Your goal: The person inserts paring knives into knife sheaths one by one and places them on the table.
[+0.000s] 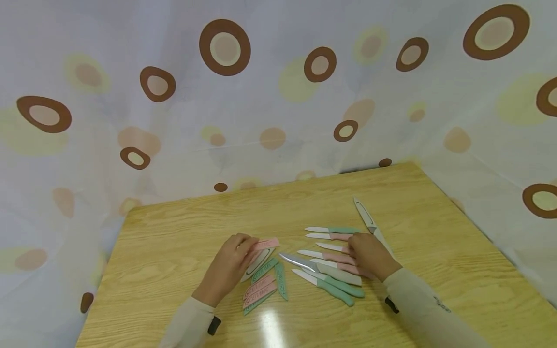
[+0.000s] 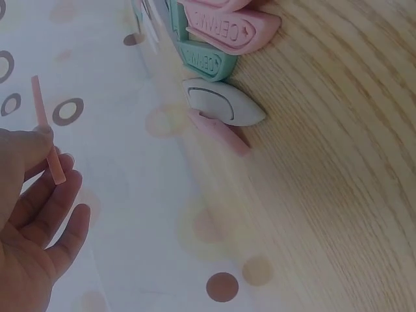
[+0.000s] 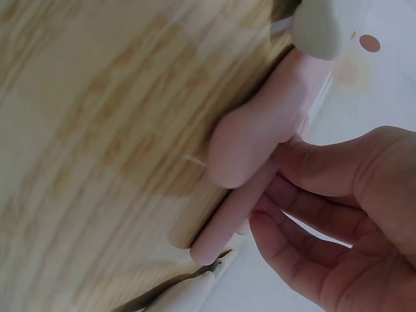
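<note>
My left hand pinches a narrow pink blade sheath between thumb and fingers, raised off the table. Below it lie a grey-white sheath and another pink sheath. Nearby is a pile of green sheaths and pink sheaths marked CERAMIC. On the right, my right hand pinches the pink handle of a white-bladed knife, low over the table. Its blade points left. Another pink-handled knife lies against it; my fingers partly cover several handles.
Several knives lie in a rough row, blades leftward, including a grey-handled knife and green-handled knives. A sheathed grey-handled knife lies behind my right hand. The wooden table meets a spotted cloth at its back and sides.
</note>
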Demonstrator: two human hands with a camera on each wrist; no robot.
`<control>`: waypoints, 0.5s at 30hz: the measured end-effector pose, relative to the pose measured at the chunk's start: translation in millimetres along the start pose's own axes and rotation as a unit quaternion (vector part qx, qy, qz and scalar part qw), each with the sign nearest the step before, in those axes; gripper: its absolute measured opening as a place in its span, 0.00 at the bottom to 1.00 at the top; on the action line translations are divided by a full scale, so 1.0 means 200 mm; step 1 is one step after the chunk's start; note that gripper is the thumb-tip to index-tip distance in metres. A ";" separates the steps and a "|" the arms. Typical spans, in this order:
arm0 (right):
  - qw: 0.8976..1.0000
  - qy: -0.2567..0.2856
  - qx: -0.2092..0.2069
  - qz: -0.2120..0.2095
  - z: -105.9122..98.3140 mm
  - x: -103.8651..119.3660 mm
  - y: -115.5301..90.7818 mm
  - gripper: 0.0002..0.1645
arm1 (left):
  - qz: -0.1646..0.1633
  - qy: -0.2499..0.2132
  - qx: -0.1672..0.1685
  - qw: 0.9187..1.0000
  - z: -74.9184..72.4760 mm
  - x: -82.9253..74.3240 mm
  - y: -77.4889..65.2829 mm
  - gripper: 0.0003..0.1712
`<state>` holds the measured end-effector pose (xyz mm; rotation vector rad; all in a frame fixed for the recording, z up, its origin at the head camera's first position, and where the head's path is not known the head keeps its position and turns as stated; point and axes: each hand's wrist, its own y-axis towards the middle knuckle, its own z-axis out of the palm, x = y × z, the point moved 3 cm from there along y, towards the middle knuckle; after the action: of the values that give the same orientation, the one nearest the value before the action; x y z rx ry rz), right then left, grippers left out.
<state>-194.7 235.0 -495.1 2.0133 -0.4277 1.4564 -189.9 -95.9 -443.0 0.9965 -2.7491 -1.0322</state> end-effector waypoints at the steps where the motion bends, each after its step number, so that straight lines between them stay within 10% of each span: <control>1: 0.996 -0.087 -0.009 -0.003 0.00 0.00 0.00 0.31 | 0.002 -0.001 -0.001 1.000 0.00 0.00 0.00 0.15; 4: 0.955 -0.295 -0.039 0.007 0.00 0.02 0.02 0.20 | -0.001 -0.001 0.002 1.000 0.00 0.00 0.00 0.14; 8: 0.847 -0.523 -0.077 0.056 -0.01 0.04 0.04 0.09 | 0.001 -0.001 0.005 1.000 0.00 0.00 0.01 0.14; 12: 0.758 -0.634 -0.104 0.117 0.01 0.08 0.07 0.20 | 0.011 0.010 0.003 1.000 -0.01 0.00 0.02 0.13; 15: 0.732 -0.659 -0.137 0.108 0.06 0.16 0.12 0.22 | 0.011 0.019 0.003 1.000 -0.02 0.01 0.03 0.13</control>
<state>-189.3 212.1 -461.4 2.4535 -1.3604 -0.2511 -193.0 -96.1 -436.6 0.9740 -2.7289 -0.9923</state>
